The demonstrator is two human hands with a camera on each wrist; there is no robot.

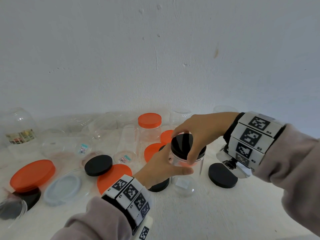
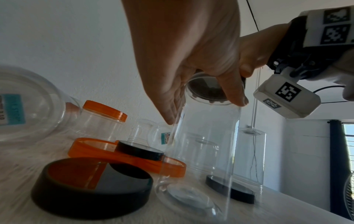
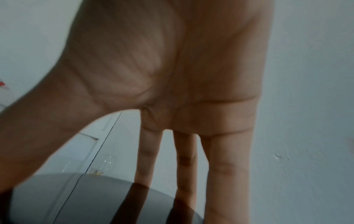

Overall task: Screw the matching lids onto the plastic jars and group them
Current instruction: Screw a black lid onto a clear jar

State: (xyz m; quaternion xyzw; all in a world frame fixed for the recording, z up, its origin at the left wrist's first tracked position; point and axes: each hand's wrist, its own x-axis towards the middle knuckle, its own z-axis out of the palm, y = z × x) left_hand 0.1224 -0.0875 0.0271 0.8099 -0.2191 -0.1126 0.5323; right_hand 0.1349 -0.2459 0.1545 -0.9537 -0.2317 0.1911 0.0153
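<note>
Now both hands [image 1: 161, 168] on jar [image 1: 186, 163] — lid [image 1: 182, 143] on.

Right wrist view is mostly palm: the right hand [image 3: 172, 72] fills it and is soft with blur, and the black lid [image 3: 91, 201] under it is cut off at the bottom edge. From the head view, a black lid [image 1: 160, 186] hides behind the left hand [image 1: 161, 168]. Sticker print [image 1: 82, 149] is unreadable.

Grey-beige sleeves [image 1: 97, 220], white wristbands [image 1: 251, 137] with black square markers
</note>
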